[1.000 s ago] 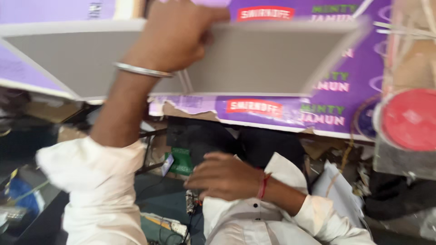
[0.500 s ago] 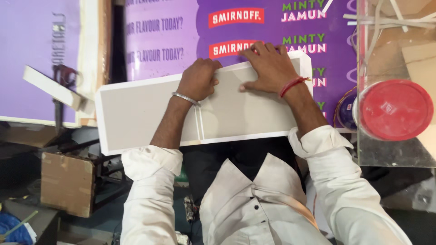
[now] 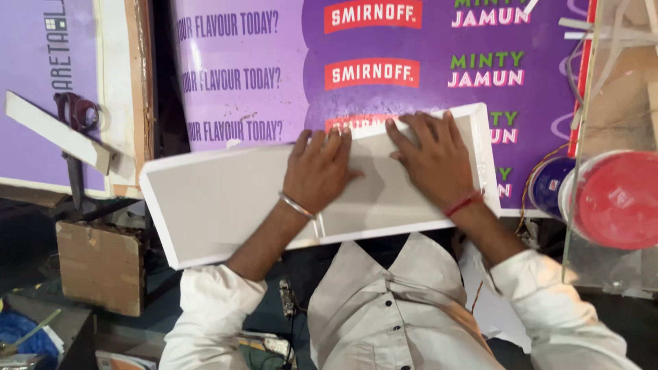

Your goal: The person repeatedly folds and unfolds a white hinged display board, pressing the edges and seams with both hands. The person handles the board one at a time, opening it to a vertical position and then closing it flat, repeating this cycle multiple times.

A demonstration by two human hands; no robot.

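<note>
A long white shallow tray-like panel (image 3: 212, 205) with raised edges lies on a purple printed board (image 3: 274, 82). My left hand (image 3: 319, 171), with a metal bangle at the wrist, presses flat on the panel's middle, fingers spread. My right hand (image 3: 432, 161), with a red thread at the wrist, rests flat on the panel's right part, fingers pointing up-left. Neither hand grips anything. The panel's near edge overhangs towards my white shirt.
A red round lid (image 3: 613, 199) on a container sits at the right beside a blue tin (image 3: 548, 188). A white strip (image 3: 55, 133) and a cardboard box (image 3: 99, 264) are at the left. Cables hang below the board's edge.
A second ago my left hand held the panel raised and tilted. It now lies flat on the purple board, with both hands pressed on top.
</note>
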